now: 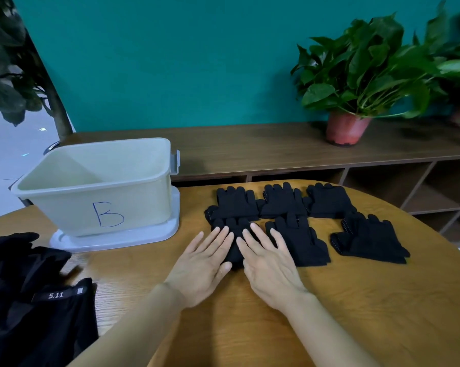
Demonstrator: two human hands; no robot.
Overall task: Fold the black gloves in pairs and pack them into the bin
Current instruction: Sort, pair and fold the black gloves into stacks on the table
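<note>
Both hands flat, fingers straight, side by side on one black glove stack [235, 250] mid-tabletop [329, 300]: left hand [201, 266], right hand [269, 268]. Neither grips. Five more glove stacks [326, 201] lie beside it toward the far edge and right. Bin [99, 192] marked "B" stands at far left edge, on its lid [117, 238].

Bare table [289, 327] lies open near the person; gloves [297, 223] crowd the middle, bin [101, 186] stands left.
</note>
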